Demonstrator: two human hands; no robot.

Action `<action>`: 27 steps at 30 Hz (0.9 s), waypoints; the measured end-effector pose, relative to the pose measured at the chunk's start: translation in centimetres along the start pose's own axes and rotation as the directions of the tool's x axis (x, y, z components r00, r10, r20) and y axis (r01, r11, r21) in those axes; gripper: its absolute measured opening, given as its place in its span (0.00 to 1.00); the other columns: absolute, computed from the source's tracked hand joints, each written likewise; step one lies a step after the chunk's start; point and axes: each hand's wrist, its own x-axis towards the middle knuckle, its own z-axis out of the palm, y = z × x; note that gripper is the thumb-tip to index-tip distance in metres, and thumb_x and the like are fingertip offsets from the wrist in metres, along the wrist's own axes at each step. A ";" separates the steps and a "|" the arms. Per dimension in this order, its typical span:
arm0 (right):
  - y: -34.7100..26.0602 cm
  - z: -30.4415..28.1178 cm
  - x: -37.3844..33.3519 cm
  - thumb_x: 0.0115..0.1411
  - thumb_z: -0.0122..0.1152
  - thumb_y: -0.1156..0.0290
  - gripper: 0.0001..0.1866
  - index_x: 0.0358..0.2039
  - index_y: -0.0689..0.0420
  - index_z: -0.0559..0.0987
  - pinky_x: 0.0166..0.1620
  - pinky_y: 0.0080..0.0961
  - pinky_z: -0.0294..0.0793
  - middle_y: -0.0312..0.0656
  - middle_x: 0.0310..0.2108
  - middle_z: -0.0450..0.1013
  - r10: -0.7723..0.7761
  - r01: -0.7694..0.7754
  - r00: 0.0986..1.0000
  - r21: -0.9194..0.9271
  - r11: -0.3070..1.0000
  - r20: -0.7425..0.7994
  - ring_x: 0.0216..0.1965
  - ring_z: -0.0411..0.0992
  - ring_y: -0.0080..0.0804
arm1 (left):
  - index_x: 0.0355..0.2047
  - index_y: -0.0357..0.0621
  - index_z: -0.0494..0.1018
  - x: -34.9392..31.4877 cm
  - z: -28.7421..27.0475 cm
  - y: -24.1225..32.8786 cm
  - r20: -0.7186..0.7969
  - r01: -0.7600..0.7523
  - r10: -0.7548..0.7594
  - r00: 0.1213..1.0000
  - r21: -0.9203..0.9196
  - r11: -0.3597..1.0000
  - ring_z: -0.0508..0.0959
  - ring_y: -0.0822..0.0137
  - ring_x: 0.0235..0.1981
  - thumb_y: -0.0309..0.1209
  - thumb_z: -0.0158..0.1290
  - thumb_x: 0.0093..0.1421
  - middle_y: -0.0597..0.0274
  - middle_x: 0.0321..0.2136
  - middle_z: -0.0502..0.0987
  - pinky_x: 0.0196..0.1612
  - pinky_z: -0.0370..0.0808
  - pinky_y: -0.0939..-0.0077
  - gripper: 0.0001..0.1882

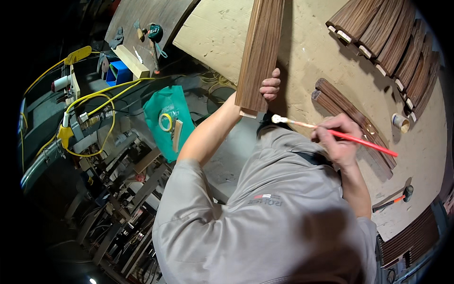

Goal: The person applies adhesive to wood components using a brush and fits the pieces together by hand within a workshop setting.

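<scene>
Left hand grips dark wooden board over tan worktop; right hand pinches red-handled brush, bristles near board's lower end. Worktop scuffed, bearing curved wooden pieces at right. Room: dim, yellow cable left.

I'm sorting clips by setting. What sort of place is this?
Probably a woodworking shop: dark wooden pieces lie in a row on a worktable with a hammer, and the right hand holds a brush.

A grey shirt is worn; short sleeves; red-and-white mark beside dark lettering
</scene>
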 end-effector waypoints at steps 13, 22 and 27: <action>1.9 3.7 0.2 0.55 0.61 0.80 0.04 0.26 0.64 0.74 0.26 0.16 0.74 0.41 0.21 0.76 -0.083 0.083 0.996 -0.016 0.996 0.040 0.21 0.75 0.22 | 0.35 0.42 0.61 3.0 1.1 -2.1 0.039 -0.097 0.101 0.994 -0.081 0.992 0.71 0.71 0.19 0.35 0.40 0.66 0.66 0.19 0.66 0.27 0.69 0.76 0.09; 0.2 0.0 -1.2 0.54 0.59 0.81 0.04 0.24 0.62 0.73 0.23 0.16 0.72 0.40 0.19 0.76 0.040 -0.050 0.998 -0.226 0.973 -0.046 0.18 0.73 0.20 | 0.37 0.42 0.62 1.0 2.2 -1.0 -0.085 -0.078 0.078 0.993 0.005 0.997 0.67 0.70 0.18 0.34 0.39 0.65 0.66 0.20 0.64 0.28 0.68 0.75 0.09; -0.3 -3.0 -2.0 0.58 0.58 0.78 0.06 0.26 0.62 0.71 0.24 0.18 0.74 0.42 0.20 0.74 0.157 -0.146 0.934 0.058 0.988 -0.322 0.20 0.72 0.23 | 0.36 0.38 0.73 -4.3 4.4 -0.9 -0.709 0.262 0.659 0.251 0.705 0.659 0.73 0.61 0.22 0.56 0.45 0.60 0.59 0.23 0.74 0.30 0.72 0.72 0.29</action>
